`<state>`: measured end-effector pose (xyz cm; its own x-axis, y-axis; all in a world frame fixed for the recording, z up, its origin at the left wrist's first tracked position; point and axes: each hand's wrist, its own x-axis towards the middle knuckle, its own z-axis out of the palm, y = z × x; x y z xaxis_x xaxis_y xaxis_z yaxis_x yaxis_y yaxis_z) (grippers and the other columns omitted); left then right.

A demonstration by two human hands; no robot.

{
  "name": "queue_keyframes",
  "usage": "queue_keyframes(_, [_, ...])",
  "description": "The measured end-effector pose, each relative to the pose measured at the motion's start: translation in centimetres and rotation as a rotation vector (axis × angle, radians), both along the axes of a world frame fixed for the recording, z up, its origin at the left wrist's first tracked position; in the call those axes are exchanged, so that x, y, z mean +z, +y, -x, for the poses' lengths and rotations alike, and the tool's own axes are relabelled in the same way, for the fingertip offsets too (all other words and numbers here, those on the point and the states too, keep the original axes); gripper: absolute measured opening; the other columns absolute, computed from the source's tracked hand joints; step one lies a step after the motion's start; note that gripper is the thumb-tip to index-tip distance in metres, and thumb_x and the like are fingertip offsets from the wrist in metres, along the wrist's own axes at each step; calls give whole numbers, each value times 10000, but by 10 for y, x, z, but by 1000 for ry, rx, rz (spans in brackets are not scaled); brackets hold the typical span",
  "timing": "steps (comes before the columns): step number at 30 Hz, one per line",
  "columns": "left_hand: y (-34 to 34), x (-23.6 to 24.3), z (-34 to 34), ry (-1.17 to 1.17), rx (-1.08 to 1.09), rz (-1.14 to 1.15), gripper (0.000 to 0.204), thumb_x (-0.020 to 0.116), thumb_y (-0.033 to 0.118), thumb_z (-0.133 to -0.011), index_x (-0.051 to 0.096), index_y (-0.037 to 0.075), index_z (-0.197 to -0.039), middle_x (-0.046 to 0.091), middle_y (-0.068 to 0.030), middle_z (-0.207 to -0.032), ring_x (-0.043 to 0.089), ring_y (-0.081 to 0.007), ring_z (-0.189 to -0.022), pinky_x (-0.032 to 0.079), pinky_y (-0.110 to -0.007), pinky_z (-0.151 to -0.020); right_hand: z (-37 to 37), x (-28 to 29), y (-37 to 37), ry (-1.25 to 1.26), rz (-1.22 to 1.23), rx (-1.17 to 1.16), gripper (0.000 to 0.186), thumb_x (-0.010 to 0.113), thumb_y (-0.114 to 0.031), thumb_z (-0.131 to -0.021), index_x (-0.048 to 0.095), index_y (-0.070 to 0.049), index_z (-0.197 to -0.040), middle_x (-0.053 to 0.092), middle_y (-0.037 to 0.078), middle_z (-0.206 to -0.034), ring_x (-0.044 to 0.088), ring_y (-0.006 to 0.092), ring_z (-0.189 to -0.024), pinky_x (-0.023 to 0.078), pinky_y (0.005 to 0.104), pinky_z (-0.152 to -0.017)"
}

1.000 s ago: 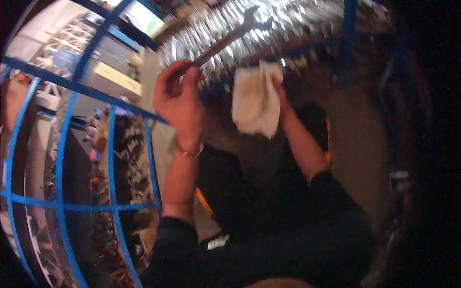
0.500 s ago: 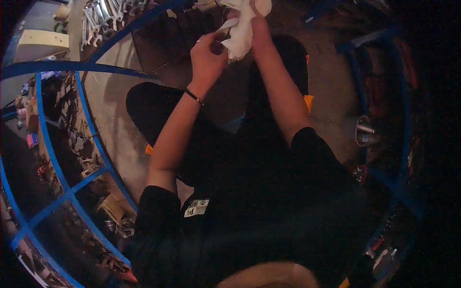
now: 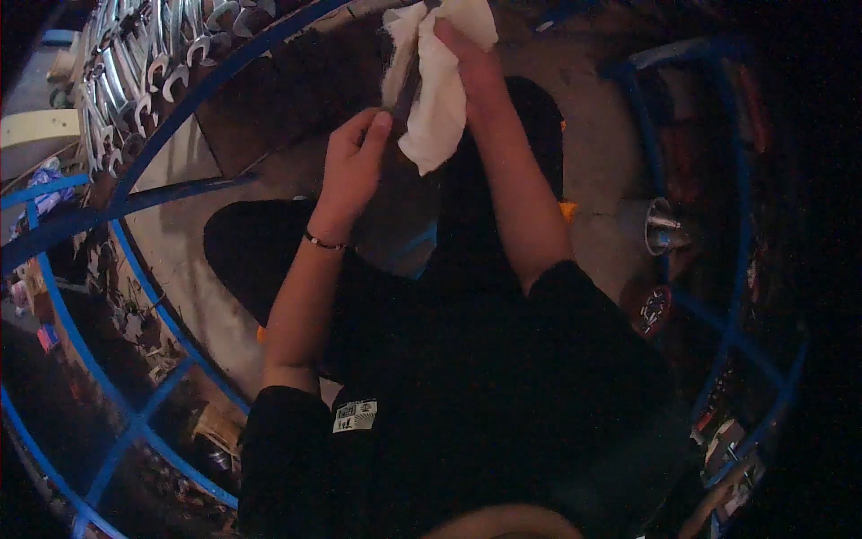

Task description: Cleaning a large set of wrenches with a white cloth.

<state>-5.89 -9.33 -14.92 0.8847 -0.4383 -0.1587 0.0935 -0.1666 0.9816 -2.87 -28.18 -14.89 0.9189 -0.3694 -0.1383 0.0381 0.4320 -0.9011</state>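
Near the top of the view, my right hand (image 3: 474,72) grips a white cloth (image 3: 434,117) that hangs down in a pointed fold. A dark, narrow metal bar (image 3: 409,92) shows between the folds of the cloth, and its upper part is covered. My left hand (image 3: 353,162) is closed, thumb on top, on the lower end of that bar. Which kind of tool the bar belongs to cannot be made out. Dark trousers lie beneath both forearms.
Several open-end wrenches (image 3: 166,63) hang or lie at the upper left, behind a curved blue frame rail (image 3: 206,81). Blue racks with clutter (image 3: 135,422) stand on the left. On the right are a shiny metal cup (image 3: 663,226) and a round red container (image 3: 655,310) of small parts.
The cloth has opened out and hangs lower, and the dark bar now shows. My left hand has shifted left and down. The view has turned slightly, bringing the wrenches closer.
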Motion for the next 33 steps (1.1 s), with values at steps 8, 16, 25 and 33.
queue_keyframes(8, [0,-11,4,833,-77,831,359,515,262,-954,540,-25,-1168,614,-107,-1096,626,-229,-921,513,-357,-816,7,-24,10,32,-450,276,325,693,-211,-847,596,-44,-1108,641,64,-970,629,197,-865,528,343,-753])
queue_keyframes(16, [-11,-19,8,-278,34,-130,339,457,255,-978,610,-47,-974,660,-98,-842,616,-212,-752,462,-347,-621,8,-10,24,-11,-153,67,300,631,-224,-895,568,-82,-1151,626,31,-984,614,150,-859,524,317,-723])
queue_keyframes(25, [0,-32,11,407,78,348,407,438,320,-984,598,-10,-806,566,-36,-655,498,-152,-570,391,-265,-535,26,-13,34,104,-139,259,331,626,-258,-893,569,-57,-1149,636,55,-1017,611,189,-913,500,334,-815])
queue_keyframes(33, [0,-5,9,795,-49,778,312,446,343,-981,555,50,-991,455,34,-551,402,-70,-457,380,-227,-478,19,-26,30,10,-460,332,350,580,-338,-911,566,-57,-1120,634,80,-967,611,207,-879,505,358,-788])
